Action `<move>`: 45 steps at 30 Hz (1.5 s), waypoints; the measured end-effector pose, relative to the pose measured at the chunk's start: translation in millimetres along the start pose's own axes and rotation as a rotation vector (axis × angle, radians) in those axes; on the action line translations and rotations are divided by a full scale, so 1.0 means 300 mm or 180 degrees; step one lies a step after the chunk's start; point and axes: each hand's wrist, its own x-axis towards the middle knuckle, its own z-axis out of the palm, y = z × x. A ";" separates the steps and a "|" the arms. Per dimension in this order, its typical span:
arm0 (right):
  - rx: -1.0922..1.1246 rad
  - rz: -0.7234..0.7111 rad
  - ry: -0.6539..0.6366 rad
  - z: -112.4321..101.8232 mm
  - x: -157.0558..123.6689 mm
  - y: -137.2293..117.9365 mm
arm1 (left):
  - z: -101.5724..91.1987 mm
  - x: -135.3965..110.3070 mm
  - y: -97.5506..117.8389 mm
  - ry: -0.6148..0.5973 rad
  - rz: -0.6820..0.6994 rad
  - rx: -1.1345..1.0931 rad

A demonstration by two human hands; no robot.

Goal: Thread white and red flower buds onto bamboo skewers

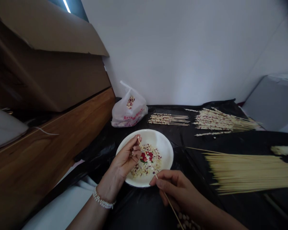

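Observation:
My right hand (176,188) is closed around a thin bamboo skewer (171,206), which slants up and left over a white bowl (166,143). A few kernels are threaded along the skewer in front of my right fingertips. My left hand (128,156) pinches a small pale kernel (138,138) at the skewer's upper tip, with its other fingers curled. Loose pale and dark red kernels (156,153) that look like corn lie in the bowl, over a red and green pattern on its bottom. Part of the bowl is hidden behind my left hand.
Bare skewers (249,172) lie in a wide bundle at right. Behind are two groups of kernel-threaded skewers, a smaller one (163,119) and a larger one (213,119). A tied plastic bag (132,111) stands behind the bowl. A cardboard box (62,73) rises at left.

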 end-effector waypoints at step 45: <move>-0.0053 -0.0014 0.0071 0.010 -0.004 -0.005 | -0.009 0.014 -0.007 -0.0102 0.0620 0.0656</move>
